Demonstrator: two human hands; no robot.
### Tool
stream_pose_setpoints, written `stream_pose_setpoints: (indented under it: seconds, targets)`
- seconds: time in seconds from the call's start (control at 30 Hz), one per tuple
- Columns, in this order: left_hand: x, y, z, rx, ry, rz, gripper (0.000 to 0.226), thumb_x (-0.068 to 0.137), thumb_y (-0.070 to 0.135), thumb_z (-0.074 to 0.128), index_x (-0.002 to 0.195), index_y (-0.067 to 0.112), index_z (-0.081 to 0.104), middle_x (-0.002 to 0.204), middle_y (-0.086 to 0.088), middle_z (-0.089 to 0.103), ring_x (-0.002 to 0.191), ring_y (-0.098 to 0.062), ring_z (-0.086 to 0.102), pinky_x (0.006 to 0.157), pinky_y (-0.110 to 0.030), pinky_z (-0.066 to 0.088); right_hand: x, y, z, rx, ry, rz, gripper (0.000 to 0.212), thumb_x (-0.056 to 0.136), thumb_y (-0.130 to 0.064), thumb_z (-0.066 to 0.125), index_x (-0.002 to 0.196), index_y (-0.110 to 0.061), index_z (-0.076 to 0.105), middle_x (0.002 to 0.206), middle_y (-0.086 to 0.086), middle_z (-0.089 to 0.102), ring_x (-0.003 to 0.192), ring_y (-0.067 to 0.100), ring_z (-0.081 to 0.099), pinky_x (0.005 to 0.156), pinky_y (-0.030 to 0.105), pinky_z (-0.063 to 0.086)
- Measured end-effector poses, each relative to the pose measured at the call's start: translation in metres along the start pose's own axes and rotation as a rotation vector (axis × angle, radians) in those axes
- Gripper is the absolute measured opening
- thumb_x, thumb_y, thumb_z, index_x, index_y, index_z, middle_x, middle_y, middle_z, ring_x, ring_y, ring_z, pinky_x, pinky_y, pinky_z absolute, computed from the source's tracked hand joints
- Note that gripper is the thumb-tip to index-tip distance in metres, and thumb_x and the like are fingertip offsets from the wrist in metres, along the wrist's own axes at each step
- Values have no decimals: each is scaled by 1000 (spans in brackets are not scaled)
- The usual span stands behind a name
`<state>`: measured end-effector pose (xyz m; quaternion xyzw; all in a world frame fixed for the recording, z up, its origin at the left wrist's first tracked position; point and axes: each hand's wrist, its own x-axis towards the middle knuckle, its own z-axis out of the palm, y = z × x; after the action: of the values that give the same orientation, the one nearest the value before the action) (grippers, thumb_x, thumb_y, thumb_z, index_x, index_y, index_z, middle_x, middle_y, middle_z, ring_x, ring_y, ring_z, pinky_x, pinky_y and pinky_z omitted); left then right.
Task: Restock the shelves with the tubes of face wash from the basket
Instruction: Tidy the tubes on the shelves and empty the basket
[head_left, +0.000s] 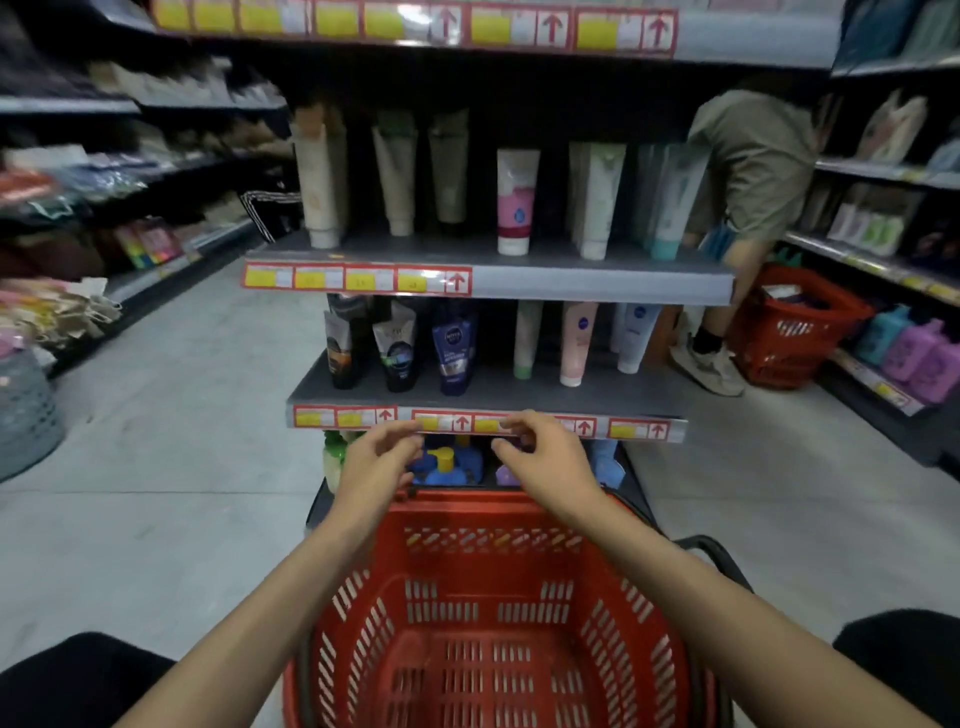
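Head view. The left hand (376, 462) and right hand (545, 457) hover side by side above the far rim of the red basket (493, 540), just in front of the price strip (488, 423) of the lower shelf (519, 392). Both are empty — fingers loosely curled, thumbs apart from them, nothing pinched. No tube shows in the part of the basket that is visible; the tubes of face wash (576, 343) stand cap-down in rows on the lower shelf and on the upper shelf (571, 278). The loading therefore looks all but finished, and the step in hand is probably straightening. To do it well: take each tube near its cap end, where it is likely stiffest, set it upright with the label forward, and pull the front one to the shelf edge — the gap between the dark blue tube (454, 345) and the green-capped tube (527, 338) deserves a look. A loose nudge could topple neighbours in a row. A second person (753, 171) works beside another basket (795, 327) at right
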<state>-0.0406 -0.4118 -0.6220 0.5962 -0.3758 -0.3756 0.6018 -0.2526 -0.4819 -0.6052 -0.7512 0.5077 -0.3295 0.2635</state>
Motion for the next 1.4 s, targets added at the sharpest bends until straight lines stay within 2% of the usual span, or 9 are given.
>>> stream_pose_setpoints:
  seconds: [0.27,0.4,0.57,0.77,0.93,1.1,1.2,1.27,1.4]
  targets:
    - [-14,102,-3,-15,41,165,18,102,15,65,113,25,76,108,3,80,107,-18,75,97,-43,60,18,-83,-42,70,92,-124,31,89,-44,69,118,-33,69,112,-10,66,103,8,64,96,37,56]
    - [-15,140,-11,20,62,265,21,102,12,64,113,25,75,106,6,80,105,-12,75,90,-36,61,27,-119,-57,101,119,-179,30,91,-41,70,120,-32,69,111,-12,67,100,2,63,94,34,56]
    - [6,176,-28,21,90,344,21,101,12,67,115,26,75,108,6,80,106,-9,74,83,-27,59,50,-158,-60,217,110,-199,24,92,-37,71,115,-32,68,105,-13,70,100,5,65,94,38,58]
    - [62,194,-46,-17,151,397,25,99,11,68,114,29,75,106,7,79,106,-10,73,97,-40,59,99,-194,-32,265,86,-204,27,91,-31,71,117,-33,68,105,-12,70,96,1,65,89,27,58]
    - [116,190,-55,3,206,420,25,100,13,66,114,32,74,109,8,77,109,-10,70,100,-45,58,150,-213,1,283,91,-187,30,87,-27,70,117,-33,68,102,-12,70,96,3,66,89,32,58]
    - [172,191,-71,-22,245,403,27,99,12,67,117,31,73,110,6,77,108,-9,71,100,-42,58,205,-225,34,334,59,-143,39,88,-13,63,123,-30,65,107,-10,67,98,5,64,89,30,56]
    - [204,196,-87,-65,266,393,24,100,15,67,119,29,72,112,6,76,110,-14,71,95,-38,58,240,-231,52,414,65,-116,41,92,-5,55,124,-29,64,113,-8,66,101,5,62,78,19,52]
    - [223,198,-97,-101,242,373,24,101,18,66,122,28,71,114,4,77,109,-14,72,90,-33,58,265,-235,63,469,86,-64,44,93,-2,51,126,-29,64,115,-6,67,101,9,64,75,19,51]
    - [257,198,-108,-203,206,294,23,103,20,63,125,23,70,112,0,79,102,-16,76,81,-30,57,305,-242,90,535,75,22,51,93,3,47,135,-22,61,126,3,66,117,22,62,102,39,54]
